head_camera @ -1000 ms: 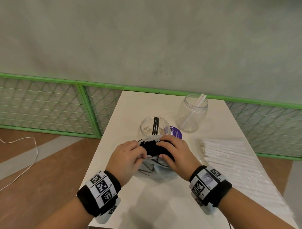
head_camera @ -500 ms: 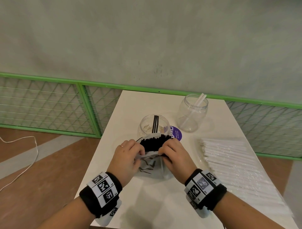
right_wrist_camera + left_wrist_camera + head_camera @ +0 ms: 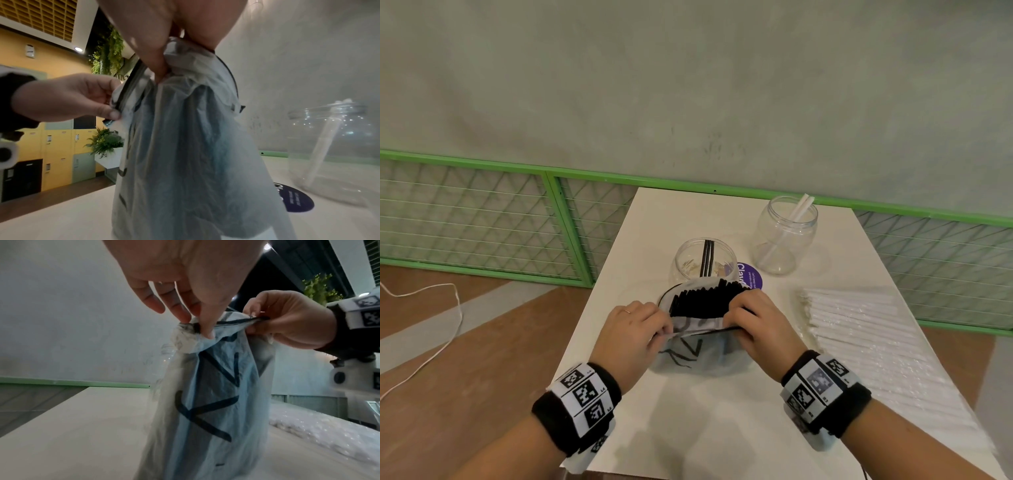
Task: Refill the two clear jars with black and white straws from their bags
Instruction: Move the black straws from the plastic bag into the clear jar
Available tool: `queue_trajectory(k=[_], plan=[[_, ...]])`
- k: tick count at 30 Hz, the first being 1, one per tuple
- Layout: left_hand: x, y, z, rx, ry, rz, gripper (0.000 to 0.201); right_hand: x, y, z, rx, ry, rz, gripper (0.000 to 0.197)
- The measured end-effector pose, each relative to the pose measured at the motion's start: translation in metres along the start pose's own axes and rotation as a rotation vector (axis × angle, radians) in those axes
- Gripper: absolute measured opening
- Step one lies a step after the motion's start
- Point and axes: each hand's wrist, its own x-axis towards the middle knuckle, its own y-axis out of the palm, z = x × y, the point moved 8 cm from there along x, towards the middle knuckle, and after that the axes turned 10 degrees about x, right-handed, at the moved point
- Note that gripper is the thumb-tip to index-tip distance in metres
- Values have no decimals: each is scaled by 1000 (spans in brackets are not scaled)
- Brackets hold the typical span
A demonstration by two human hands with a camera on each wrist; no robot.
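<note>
A translucent plastic bag (image 3: pixel 698 353) with black lettering stands upright on the white table (image 3: pixel 688 428), and black straws (image 3: pixel 705 301) stick out of its mouth. My left hand (image 3: pixel 633 335) pinches the bag's near rim on the left; my right hand (image 3: pixel 756 325) pinches it on the right, as the wrist views show on the bag (image 3: pixel 209 394) and the bag (image 3: pixel 185 146). Behind it stands a clear jar (image 3: pixel 703 263) with two black straws. Further right, another clear jar (image 3: pixel 786 236) holds white straws. A bag of white straws (image 3: pixel 866 335) lies flat at the right.
A round purple sticker (image 3: pixel 751 279) lies on the table between the jars. A green-framed mesh fence (image 3: pixel 482 219) and a grey wall stand behind the table. A white cable (image 3: pixel 431 335) trails over the wooden floor at the left.
The bag's rim has been pulled down and toward me by both hands, baring more of the black straw ends. Both hands have drawn back a little.
</note>
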Motion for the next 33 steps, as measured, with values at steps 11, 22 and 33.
queue_trajectory(k=[11,22,33], plan=[[-19,7,-9,34,11,1,16,-6,-8,-14,-39,163,-127,17],[-23,13,6,-79,-204,221,29,-18,-5,-1,-64,41,-62,5],[46,35,-46,-25,51,408,127,-41,1,6,7,-10,37,6]])
